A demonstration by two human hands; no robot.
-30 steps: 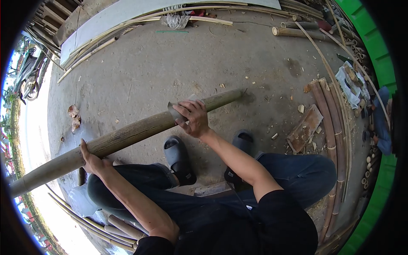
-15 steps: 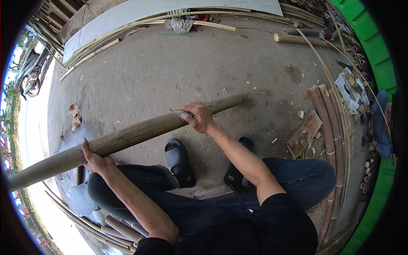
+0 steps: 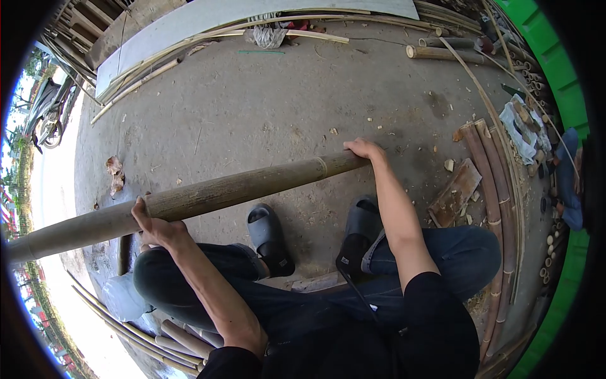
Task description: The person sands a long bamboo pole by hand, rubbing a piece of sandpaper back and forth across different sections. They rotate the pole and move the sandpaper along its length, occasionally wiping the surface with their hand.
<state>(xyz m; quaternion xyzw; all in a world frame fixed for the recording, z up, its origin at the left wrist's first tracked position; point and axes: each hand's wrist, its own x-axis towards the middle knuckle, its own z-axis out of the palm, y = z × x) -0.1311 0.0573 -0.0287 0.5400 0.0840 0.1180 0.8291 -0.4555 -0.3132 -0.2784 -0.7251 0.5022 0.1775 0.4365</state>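
A thick bamboo pole (image 3: 240, 189) slants across the front of me, from the far left up to the right above my sandals (image 3: 265, 230). My left hand (image 3: 158, 227) is closed around its underside left of centre, with the thumb up along the near side. At the pole's right end, my right hand (image 3: 364, 150) has its fingers curled over the top of the tip. Whatever lies beneath those fingers is hidden.
Long bamboo poles (image 3: 492, 208) lie at the right beside a wooden block (image 3: 456, 192) and scattered chips. Behind them a person's leg (image 3: 568, 183) shows near a green wall (image 3: 555, 57). Bamboo strips and a crumpled plastic bag (image 3: 268, 36) line the back; more pieces (image 3: 183, 338) lie lower left.
My right hand has slid from the middle of the pole to its right end; a grey item seen in it is no longer visible. The pole's right end has swung slightly lower.
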